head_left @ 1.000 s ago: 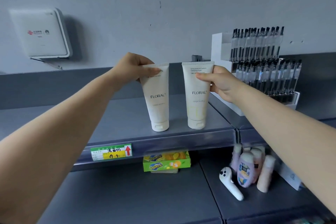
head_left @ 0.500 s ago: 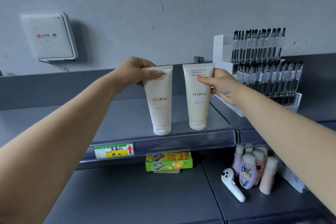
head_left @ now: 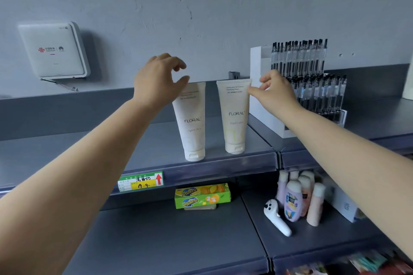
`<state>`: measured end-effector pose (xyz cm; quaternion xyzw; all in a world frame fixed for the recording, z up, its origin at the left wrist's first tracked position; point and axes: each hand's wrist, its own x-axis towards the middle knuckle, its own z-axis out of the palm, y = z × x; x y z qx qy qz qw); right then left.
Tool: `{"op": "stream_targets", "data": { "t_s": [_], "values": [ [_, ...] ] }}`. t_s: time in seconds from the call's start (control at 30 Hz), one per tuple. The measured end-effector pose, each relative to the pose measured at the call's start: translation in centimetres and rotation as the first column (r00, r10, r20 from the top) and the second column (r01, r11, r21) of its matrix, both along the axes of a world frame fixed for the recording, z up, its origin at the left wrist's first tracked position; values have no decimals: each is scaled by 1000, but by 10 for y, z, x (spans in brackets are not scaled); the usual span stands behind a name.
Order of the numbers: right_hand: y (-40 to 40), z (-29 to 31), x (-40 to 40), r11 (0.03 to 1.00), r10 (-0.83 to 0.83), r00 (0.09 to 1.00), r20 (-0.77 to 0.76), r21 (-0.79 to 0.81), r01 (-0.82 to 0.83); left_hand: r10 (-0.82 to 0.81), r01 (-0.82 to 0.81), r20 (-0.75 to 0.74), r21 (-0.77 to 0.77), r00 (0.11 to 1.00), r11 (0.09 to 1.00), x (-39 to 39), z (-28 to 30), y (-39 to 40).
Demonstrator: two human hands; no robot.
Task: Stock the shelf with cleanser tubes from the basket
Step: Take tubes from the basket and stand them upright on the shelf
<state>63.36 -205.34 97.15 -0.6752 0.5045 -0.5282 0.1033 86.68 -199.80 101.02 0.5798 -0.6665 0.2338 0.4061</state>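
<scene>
**Two FLORAL tubes up on the shelf**

Two cream tubes stand cap-down, side by side on the grey top shelf (head_left: pixel 138 152). The left tube (head_left: pixel 192 123) and the right tube (head_left: pixel 235 116) both read "FLORAL"; the small print above is too fine to read. The left hand (head_left: pixel 156 80) hangs at the left tube's top corner, fingers spread and loosely bent, gripping nothing. The right hand (head_left: pixel 274 94) is likewise loose, its fingertips at the right tube's upper edge; contact is unclear. Under the shelf lip, a green-yellow price tag (head_left: pixel 140 182) carries a red arrow. Below lies a green "Zecheese" box (head_left: pixel 202 195).
</scene>
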Motion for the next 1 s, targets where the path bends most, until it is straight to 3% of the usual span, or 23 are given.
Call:
{"op": "stream_targets", "data": {
  "t_s": [0.1, 0.23, 0.37, 0.47, 0.8, 1.0],
  "values": [
    [18, -3, -12, 996, -83, 955, -285, -44, 73, -46, 52, 184, -25, 982, 998, -29, -7, 5],
    [43, -12, -35, 967, -251, 748, -614, -198, 162, -176, 160, 326, 77, 929, 984, -78, -27, 6],
    [62, -31, -65, 941, -333, 498, -800, -252, 226, -289, 204, 478, 223, 830, 953, -122, -53, -2],
    [73, -52, -93, 931, -322, 397, -860, -210, 300, -368, 239, 541, 296, 756, 925, -154, -72, -6],
    [111, -109, -188, 875, -272, 334, -902, -87, 477, -563, 364, 571, 433, 597, 825, -269, -121, 3],
    [146, -158, -253, 838, -209, 402, -892, 49, 543, -651, 404, 553, 512, 520, 758, -339, -168, 14]
  ]
}}
